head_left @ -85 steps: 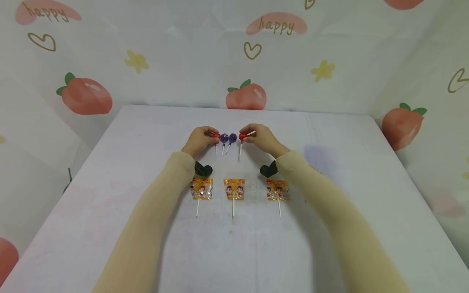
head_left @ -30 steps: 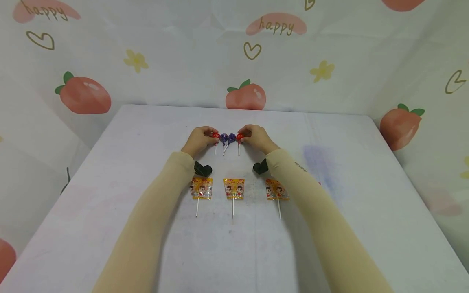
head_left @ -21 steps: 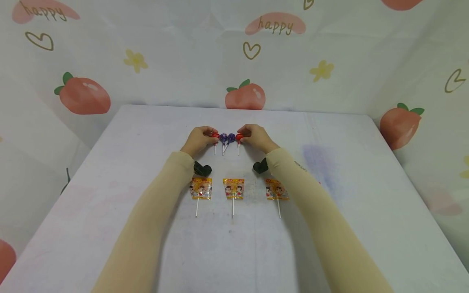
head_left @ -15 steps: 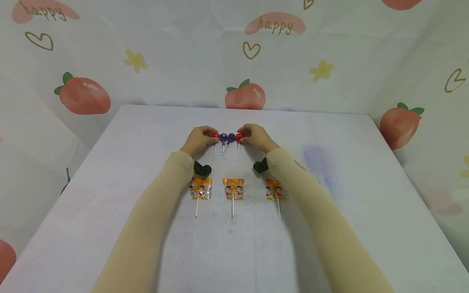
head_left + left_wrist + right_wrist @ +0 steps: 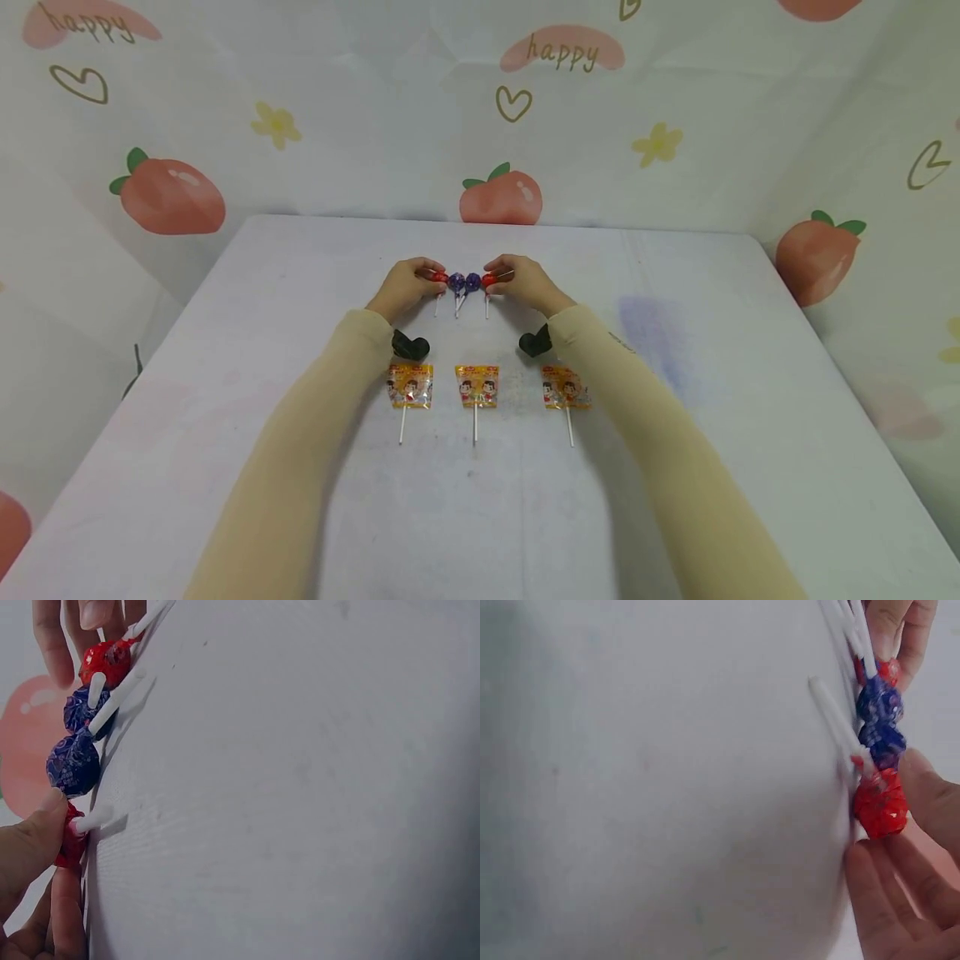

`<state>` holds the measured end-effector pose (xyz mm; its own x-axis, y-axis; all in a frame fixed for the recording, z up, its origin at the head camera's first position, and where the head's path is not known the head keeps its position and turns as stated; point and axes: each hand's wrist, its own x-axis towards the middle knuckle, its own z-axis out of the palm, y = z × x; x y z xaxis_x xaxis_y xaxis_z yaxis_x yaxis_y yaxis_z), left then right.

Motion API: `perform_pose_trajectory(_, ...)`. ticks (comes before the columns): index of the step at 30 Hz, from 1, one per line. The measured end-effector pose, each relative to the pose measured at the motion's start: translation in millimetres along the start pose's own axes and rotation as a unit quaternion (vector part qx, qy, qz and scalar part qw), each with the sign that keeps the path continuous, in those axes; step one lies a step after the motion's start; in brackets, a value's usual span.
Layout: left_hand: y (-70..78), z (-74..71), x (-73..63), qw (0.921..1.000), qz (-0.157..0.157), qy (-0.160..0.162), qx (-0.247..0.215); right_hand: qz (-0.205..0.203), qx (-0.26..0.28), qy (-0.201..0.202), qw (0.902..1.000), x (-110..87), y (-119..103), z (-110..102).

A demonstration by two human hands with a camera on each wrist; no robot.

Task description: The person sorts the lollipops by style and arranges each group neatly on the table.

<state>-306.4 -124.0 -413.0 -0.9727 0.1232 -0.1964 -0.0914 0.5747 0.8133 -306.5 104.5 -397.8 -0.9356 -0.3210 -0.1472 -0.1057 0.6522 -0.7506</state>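
Four-in-a-row is too exact to stress, so several round lollipops lie side by side at the table's far middle in the head view. Two purple lollipops (image 5: 457,282) sit between a red lollipop (image 5: 440,277) on the left and another red lollipop (image 5: 489,281) on the right. My left hand (image 5: 403,289) pinches the left red lollipop between thumb (image 5: 34,844) and fingers. My right hand (image 5: 529,282) is around the right red lollipop (image 5: 881,804), its fingers (image 5: 870,885) fairly straight and loosely spread. The lollipop heads stand close together; sticks point toward me.
Nearer me lie three flat lollipops in orange wrappers: a left one (image 5: 409,387), a middle one (image 5: 477,387) and a right one (image 5: 564,388), partly behind the right sleeve. The white table (image 5: 480,525) meets a patterned cloth backdrop (image 5: 375,108).
The right hand brought its red lollipop left against the purple ones. Since then its fingers have spread slightly. The left red lollipop's stick has tilted a little.
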Motion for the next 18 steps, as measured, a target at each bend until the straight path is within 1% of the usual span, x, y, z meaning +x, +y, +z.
perform_pose_trajectory(2, -0.7, -0.1, 0.7, 1.0000, 0.000, -0.004, -0.002, 0.005, 0.002, -0.002, 1.0000, -1.0, -0.6, -0.8)
perform_pose_trajectory(7, -2.0, -0.7, 0.6, 0.9999, 0.003, -0.009, 0.014, 0.009, 0.007, -0.002, 0.9999, -7.0, -3.9, -4.0)
perform_pose_trajectory(15, -2.0, -1.6, -0.6, 0.9998, 0.004, -0.016, 0.005, -0.019, 0.003, -0.001, 0.9998, -17.5, -9.9, -9.9)
perform_pose_trajectory(18, -2.4, -1.2, -0.4, 0.9998, 0.005, -0.018, 0.009, -0.029, 0.007, 0.001, 0.9995, -20.3, -11.3, -12.4)
